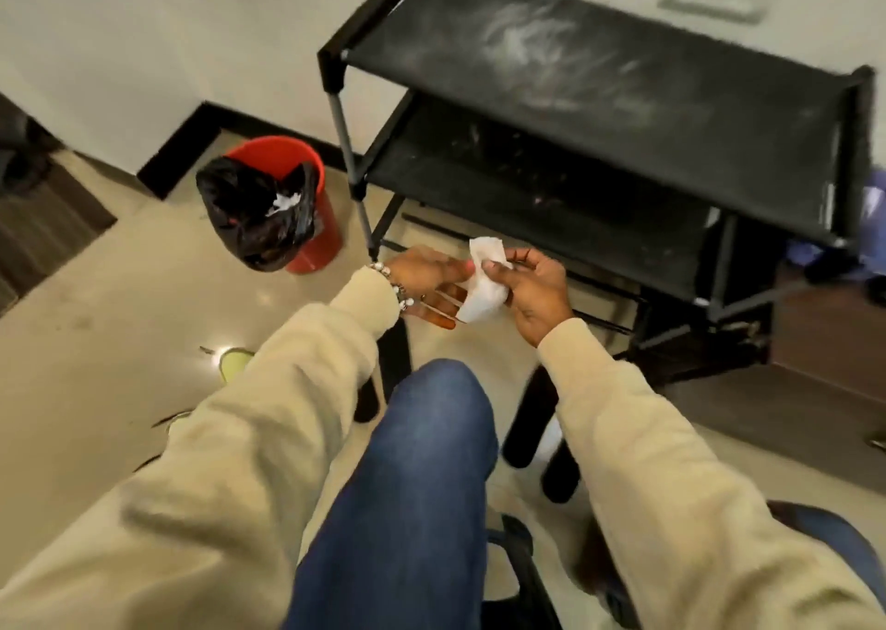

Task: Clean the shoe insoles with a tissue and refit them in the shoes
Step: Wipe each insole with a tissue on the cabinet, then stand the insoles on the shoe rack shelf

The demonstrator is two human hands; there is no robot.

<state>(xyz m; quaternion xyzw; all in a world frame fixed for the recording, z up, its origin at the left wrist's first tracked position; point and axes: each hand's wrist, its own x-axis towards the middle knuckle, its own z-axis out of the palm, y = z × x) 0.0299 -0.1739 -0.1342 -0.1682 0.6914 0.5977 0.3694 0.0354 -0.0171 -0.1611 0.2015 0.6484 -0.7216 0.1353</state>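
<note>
A white tissue (484,282) is held between both hands in front of my raised knee. My left hand (426,284) lies under and behind it with fingers spread, beaded bracelets at the wrist. My right hand (532,289) pinches the tissue's right edge with thumb and fingers. Black elongated shapes, perhaps insoles or shoes (532,418), lie on the floor below my right forearm; what they are is unclear. A yellow-green shoe (235,361) peeks out left of my left sleeve.
A black two-tier shoe rack (599,78) stands ahead against the wall, dusty on top. A red bin (311,227) lined with a black bag holding a crumpled tissue sits on the tiled floor at left. My blue-jeaned knee (431,438) is central.
</note>
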